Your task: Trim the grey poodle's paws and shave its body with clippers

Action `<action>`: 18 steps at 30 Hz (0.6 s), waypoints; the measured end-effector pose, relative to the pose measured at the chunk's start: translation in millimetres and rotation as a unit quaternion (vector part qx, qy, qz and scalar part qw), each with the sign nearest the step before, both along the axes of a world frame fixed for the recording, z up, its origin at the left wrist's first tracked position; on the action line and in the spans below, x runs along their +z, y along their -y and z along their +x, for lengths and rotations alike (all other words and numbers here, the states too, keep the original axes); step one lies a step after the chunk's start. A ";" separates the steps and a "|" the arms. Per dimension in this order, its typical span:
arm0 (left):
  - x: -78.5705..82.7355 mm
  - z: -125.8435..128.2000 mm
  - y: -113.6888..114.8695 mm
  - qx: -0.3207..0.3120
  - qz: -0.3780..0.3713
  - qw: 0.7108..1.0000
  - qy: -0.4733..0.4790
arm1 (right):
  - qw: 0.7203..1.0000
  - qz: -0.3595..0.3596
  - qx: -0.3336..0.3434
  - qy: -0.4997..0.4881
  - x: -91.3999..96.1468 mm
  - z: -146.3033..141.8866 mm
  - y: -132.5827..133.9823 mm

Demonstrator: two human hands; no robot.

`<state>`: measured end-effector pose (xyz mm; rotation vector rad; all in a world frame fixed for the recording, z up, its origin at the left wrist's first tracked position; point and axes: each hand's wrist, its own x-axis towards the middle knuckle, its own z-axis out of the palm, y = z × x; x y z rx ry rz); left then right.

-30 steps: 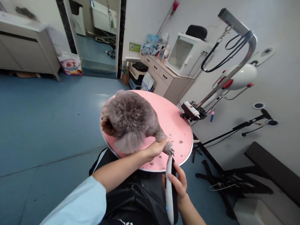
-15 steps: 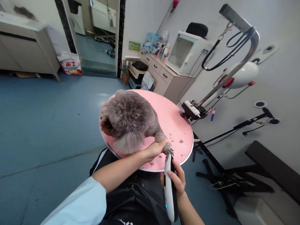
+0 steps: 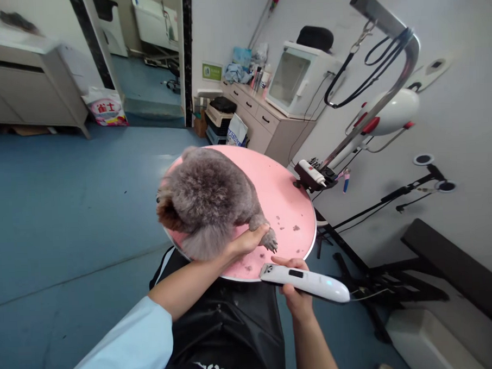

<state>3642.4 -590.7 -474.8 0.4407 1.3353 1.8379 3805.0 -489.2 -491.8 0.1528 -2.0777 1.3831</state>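
A grey, fluffy dog is on the round pink grooming table, its head toward the left edge. My left hand is closed round one of its legs, and the paw sticks out past my fingers with its claws showing. In my right hand is a white hair clipper, lying nearly level with its blade end to the left. The blade is apart from the paw, below it near the table's front rim. A small blue light glows on the clipper. Tufts of cut hair lie on the tabletop.
A metal grooming arm with a black loop rises at the table's right, with a tool holder at its base. Behind stand a drawer cabinet and a white glass-door box. A black stand is at the right.
My right hand has drawn the clipper away from the paw and turned it from upright to nearly level. My left hand still holds the leg. The view has shifted slightly.
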 end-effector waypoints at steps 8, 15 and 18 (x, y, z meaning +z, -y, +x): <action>-16.1 3.4 -8.5 -0.033 0.079 0.996 0.027 | 0.941 -0.265 -0.191 -0.095 -29.5 -12.6 49.2; -10.2 10.4 -11.0 -0.019 0.092 0.995 0.032 | 0.916 -0.318 -0.217 -0.109 -25.4 -18.4 60.0; -9.6 11.1 -11.3 -0.015 0.089 0.996 0.028 | 0.913 -0.312 -0.235 -0.115 -28.0 -17.6 57.0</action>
